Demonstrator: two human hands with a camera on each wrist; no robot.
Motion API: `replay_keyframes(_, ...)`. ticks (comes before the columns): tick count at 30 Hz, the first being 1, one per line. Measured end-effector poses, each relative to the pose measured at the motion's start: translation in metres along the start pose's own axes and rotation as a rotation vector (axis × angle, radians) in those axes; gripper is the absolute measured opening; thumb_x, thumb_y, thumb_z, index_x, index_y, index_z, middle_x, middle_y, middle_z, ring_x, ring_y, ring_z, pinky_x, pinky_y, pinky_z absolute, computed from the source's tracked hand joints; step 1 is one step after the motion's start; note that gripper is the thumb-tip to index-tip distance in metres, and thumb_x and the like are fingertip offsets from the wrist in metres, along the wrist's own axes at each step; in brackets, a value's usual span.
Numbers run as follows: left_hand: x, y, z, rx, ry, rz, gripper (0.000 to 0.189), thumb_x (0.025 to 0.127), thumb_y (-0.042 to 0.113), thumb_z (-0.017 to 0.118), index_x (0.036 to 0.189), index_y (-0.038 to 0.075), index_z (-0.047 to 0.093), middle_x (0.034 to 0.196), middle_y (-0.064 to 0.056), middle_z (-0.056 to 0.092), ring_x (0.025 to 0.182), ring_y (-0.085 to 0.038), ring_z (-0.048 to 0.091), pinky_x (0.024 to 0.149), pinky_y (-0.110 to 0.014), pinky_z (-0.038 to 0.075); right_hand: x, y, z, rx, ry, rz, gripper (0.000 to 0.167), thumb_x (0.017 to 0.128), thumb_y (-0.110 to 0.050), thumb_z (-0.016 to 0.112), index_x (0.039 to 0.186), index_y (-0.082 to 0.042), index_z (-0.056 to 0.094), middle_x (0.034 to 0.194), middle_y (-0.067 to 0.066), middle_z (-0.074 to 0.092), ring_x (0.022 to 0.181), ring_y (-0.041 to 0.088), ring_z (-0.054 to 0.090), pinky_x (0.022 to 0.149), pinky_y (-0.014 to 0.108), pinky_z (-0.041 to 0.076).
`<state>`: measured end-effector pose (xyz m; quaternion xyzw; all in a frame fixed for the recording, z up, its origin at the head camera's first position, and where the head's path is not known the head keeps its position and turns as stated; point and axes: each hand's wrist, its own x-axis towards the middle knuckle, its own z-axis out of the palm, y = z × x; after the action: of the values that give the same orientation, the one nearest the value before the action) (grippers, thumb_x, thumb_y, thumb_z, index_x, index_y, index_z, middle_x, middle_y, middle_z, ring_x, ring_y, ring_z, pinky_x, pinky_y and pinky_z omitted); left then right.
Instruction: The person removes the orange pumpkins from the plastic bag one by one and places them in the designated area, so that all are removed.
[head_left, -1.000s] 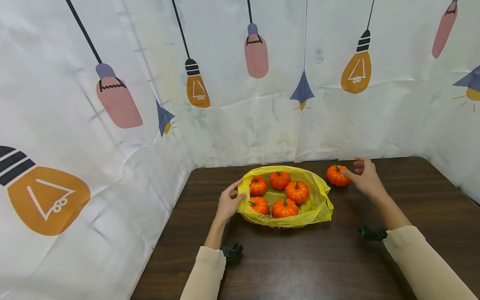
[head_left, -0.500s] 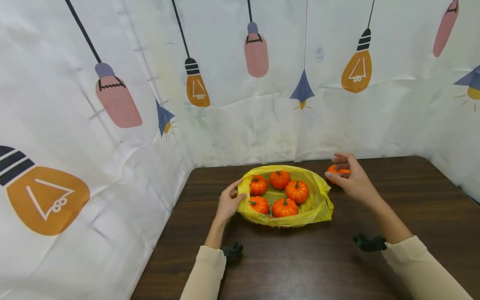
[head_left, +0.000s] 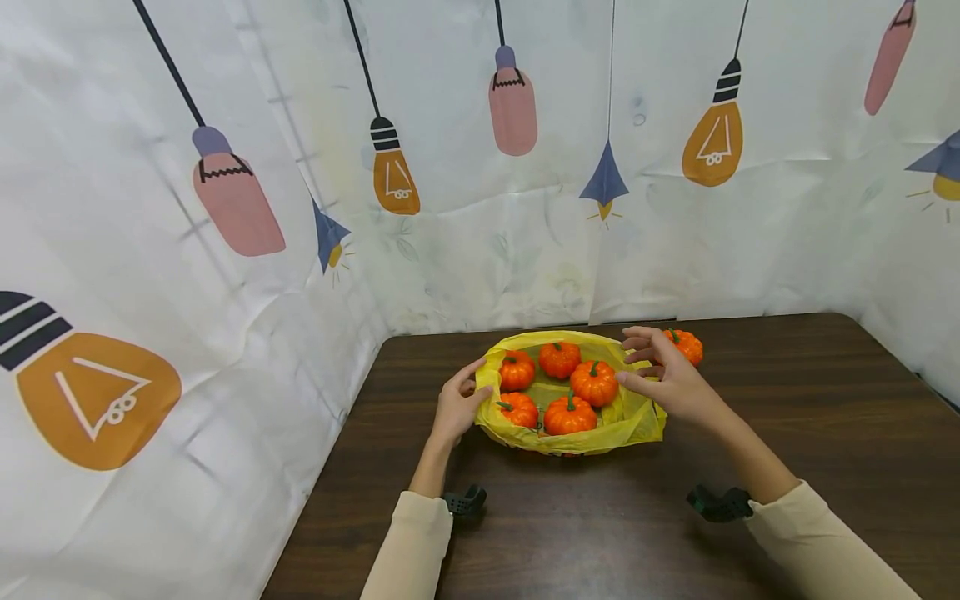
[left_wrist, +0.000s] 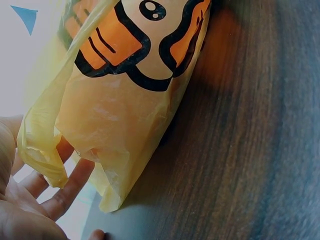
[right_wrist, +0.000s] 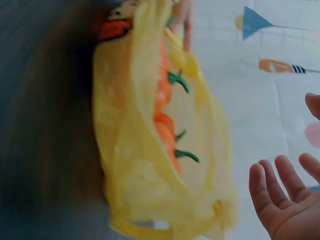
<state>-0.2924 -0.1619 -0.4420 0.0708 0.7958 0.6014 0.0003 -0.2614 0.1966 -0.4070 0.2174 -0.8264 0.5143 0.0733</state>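
A yellow plastic bag (head_left: 639,427) lies with its mouth spread open on the table, several small orange pumpkins (head_left: 570,417) with green stems inside. My left hand (head_left: 452,407) holds the bag's left rim; in the left wrist view its fingers (left_wrist: 70,187) reach behind the yellow plastic. Over the bag's right rim hovers my right hand (head_left: 667,379), fingers spread and loosely bent, nothing in them. The right wrist view has this hand (right_wrist: 292,205) beside the bag's mouth. Another pumpkin (head_left: 687,346) sits outside the bag on the right, partly hidden behind the right hand.
The dark wooden table (head_left: 585,533) runs up to a white wall sheet (head_left: 487,275) printed with lamps and bulbs, which also closes off the left side. Black wrist straps (head_left: 723,504) hang below both forearms.
My right hand has moved left, from beside the loose pumpkin, across in front of it, to the bag's right rim. The left hand and the bag stay in place.
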Motion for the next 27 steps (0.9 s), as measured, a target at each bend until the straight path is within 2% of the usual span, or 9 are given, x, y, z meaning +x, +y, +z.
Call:
replay_keyframes(6,0.000,-0.001,-0.001,-0.008,0.007,-0.012,0.055,0.098,0.006,0.067,0.151,0.011,0.053,0.104,-0.025,0.073,0.073,-0.015,0.066,0.063,-0.026,0.056,0.000,0.007,0.020,0.002,-0.089,0.045,0.067,0.097,-0.023,0.072,0.153,-0.008,0.036,0.142,0.022,0.047,0.121,0.042,0.056,0.098,0.048,0.052)
replay_keyframes(8,-0.001,-0.002,-0.001,-0.007,0.008,-0.015,0.055,0.098,0.006,0.067,0.150,0.011,0.053,0.104,-0.025,0.073,0.073,-0.015,0.066,0.063,-0.026,0.056,0.000,0.009,0.025,0.007,-0.121,0.061,0.069,0.097,-0.025,0.072,0.153,-0.010,0.036,0.144,0.025,0.046,0.120,0.040,0.056,0.098,0.053,0.051)
replay_keyframes(12,0.000,-0.001,0.000,-0.010,0.007,-0.004,0.055,0.098,0.006,0.067,0.150,0.010,0.053,0.104,-0.027,0.072,0.071,-0.016,0.064,0.063,-0.027,0.055,0.001,0.015,0.032,0.010,-0.179,0.075,0.071,0.097,-0.029,0.073,0.154,-0.010,0.036,0.143,0.026,0.047,0.117,0.035,0.057,0.097,0.052,0.051)
replay_keyframes(20,0.001,-0.003,-0.002,0.007,-0.014,0.007,0.055,0.099,0.007,0.066,0.152,0.008,0.050,0.106,-0.028,0.072,0.071,-0.016,0.065,0.063,-0.028,0.055,0.001,0.027,0.044,0.000,-0.237,0.072,0.075,0.096,-0.029,0.074,0.154,-0.004,0.035,0.144,0.023,0.048,0.122,0.037,0.055,0.096,0.048,0.053)
replay_keyframes(27,0.016,-0.032,0.001,-0.006,0.001,-0.001,0.057,0.100,0.012,0.067,0.154,0.016,0.050,0.109,-0.026,0.072,0.071,-0.013,0.064,0.062,-0.026,0.054,0.000,0.031,0.051,-0.095,-0.249,0.069,0.071,0.096,-0.031,0.073,0.152,-0.003,0.039,0.132,0.022,0.055,0.108,0.028,0.062,0.090,0.038,0.055)
